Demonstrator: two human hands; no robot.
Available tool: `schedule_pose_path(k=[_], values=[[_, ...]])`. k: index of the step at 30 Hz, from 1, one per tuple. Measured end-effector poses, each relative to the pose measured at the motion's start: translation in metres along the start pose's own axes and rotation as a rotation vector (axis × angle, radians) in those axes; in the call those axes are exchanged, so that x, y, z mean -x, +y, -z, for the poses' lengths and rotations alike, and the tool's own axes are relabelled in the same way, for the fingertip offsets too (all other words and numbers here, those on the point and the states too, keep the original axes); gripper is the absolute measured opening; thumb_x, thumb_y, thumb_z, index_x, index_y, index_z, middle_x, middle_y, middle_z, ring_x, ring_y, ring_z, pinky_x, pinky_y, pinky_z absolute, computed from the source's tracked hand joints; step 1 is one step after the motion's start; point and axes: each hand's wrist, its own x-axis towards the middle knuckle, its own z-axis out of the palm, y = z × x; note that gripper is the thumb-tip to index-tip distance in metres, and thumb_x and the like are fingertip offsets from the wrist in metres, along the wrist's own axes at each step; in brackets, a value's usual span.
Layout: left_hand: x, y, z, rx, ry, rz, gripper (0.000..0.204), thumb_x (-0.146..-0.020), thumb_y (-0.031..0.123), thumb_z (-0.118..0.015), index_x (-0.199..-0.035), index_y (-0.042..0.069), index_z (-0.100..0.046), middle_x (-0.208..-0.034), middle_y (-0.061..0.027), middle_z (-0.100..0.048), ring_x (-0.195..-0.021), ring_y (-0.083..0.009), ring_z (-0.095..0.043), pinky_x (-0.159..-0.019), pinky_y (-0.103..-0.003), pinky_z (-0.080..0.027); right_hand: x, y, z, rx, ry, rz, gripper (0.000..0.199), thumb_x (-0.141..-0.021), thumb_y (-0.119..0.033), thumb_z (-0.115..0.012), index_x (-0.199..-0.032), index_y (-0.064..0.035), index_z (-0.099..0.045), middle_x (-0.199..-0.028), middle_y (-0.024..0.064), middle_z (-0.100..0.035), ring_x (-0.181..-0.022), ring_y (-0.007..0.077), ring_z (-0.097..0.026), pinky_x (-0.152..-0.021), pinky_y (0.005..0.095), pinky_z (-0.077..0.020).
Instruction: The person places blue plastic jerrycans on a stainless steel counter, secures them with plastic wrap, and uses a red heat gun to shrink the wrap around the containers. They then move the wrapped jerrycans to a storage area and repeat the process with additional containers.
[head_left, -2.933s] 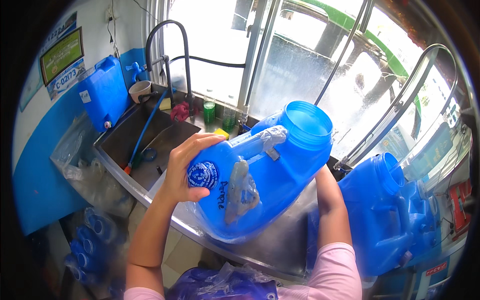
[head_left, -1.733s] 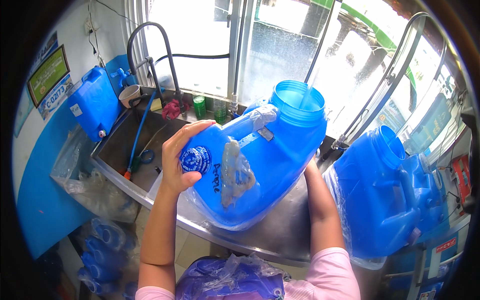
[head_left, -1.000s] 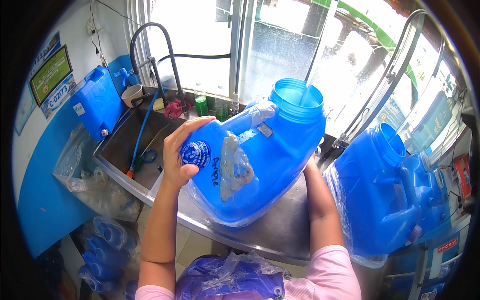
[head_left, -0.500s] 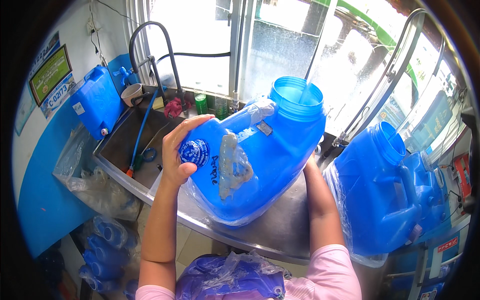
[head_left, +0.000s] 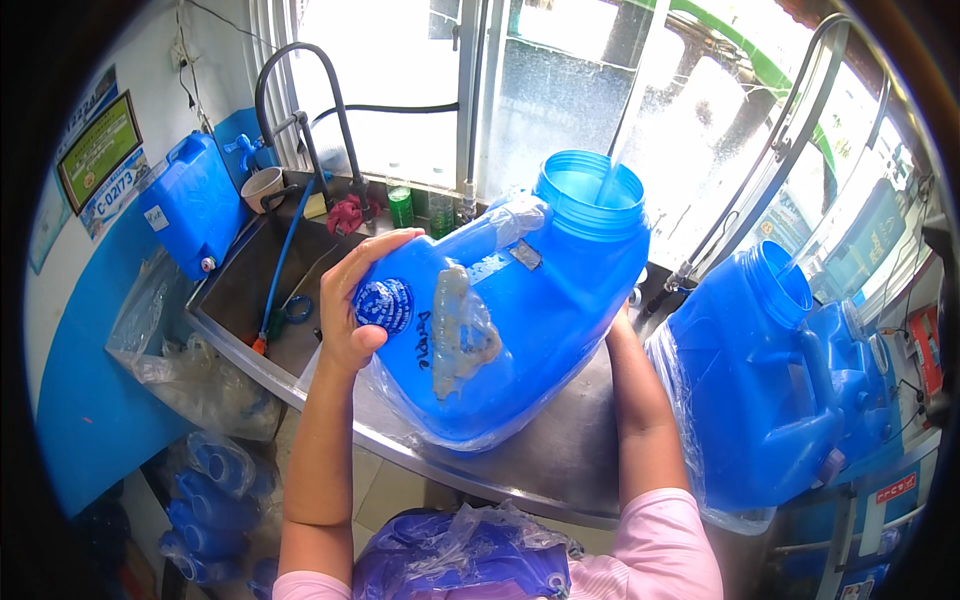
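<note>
A large blue plastic water jug (head_left: 560, 310) leans tilted over the steel counter, its wide open mouth up at the far right. Clear liquid streams down into that mouth (head_left: 592, 195). My left hand (head_left: 362, 305) grips the jug's near-left end, thumb beside the round blue cap (head_left: 385, 306) and fingers over the upper edge. My right hand (head_left: 624, 318) holds the jug's right side, most of its fingers hidden behind the plastic. Greyish patching material (head_left: 462, 335) sticks to the jug's face, and clear plastic wrap hangs around its underside.
A second uncapped blue jug (head_left: 750, 390) stands at the right, with another behind it. The steel sink (head_left: 270, 280) lies left, holding a blue hose (head_left: 283, 250). Beyond it are a blue container (head_left: 190, 205) and a black curved faucet (head_left: 335, 90). Blue jugs (head_left: 215, 505) are stacked at lower left.
The tilted jug and my left hand have shifted slightly left. Liquid keeps streaming into the mouth, and both hands stay on the jug.
</note>
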Motion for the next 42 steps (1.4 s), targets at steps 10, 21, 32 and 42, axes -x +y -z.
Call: schedule_pose_path(k=[10,21,32,42], values=[[0.001,0.002,0.002,0.017,-0.029,0.044,0.12,-0.056,0.09,-0.061,-0.123,-0.009,-0.055,-0.122,-0.0257,-0.059,-0.112,-0.0283,-0.06,-0.098,-0.039,-0.047,0.003,0.001,0.0,-0.012,0.022,0.003,0.04,-0.09,-0.013,-0.054,-0.126,0.0023,-0.052,-0.08,0.0115,-0.062,-0.071,0.022,-0.062,-0.066,0.0338,-0.0507],[0.0,0.007,-0.001,-0.041,-0.051,-0.025,0.109,-0.068,0.087,-0.053,-0.126,-0.005,-0.056,-0.119,-0.017,-0.061,-0.107,-0.0224,-0.061,-0.094,-0.034,-0.047,-0.011,0.01,-0.009,-0.053,0.115,-0.019,0.04,-0.09,-0.014,-0.054,-0.126,0.003,-0.052,-0.078,0.011,-0.062,-0.07,0.0213,-0.062,-0.065,0.0333,-0.0508],[0.164,-0.004,0.067,-0.4,0.18,0.419,0.039,-0.09,0.028,-0.057,-0.121,0.004,-0.06,-0.129,-0.0135,-0.053,-0.119,-0.0248,-0.052,-0.097,-0.038,-0.043,0.102,-0.208,0.165,-1.408,-0.36,0.046,0.066,-0.09,-0.014,-0.057,-0.146,-0.0044,-0.024,-0.089,0.0134,-0.062,-0.084,0.0235,-0.065,-0.08,0.0367,-0.0556],[0.301,-0.03,0.149,-0.114,0.316,1.325,0.023,-0.09,0.013,-0.054,-0.108,0.002,-0.064,-0.105,-0.0065,-0.064,-0.089,-0.0172,-0.061,-0.08,-0.03,-0.05,0.141,-0.46,0.039,-1.718,-1.144,0.234,0.067,-0.087,-0.004,-0.061,-0.146,-0.0127,-0.03,-0.108,0.0089,-0.049,-0.106,0.0224,-0.057,-0.091,0.0385,-0.0466]])
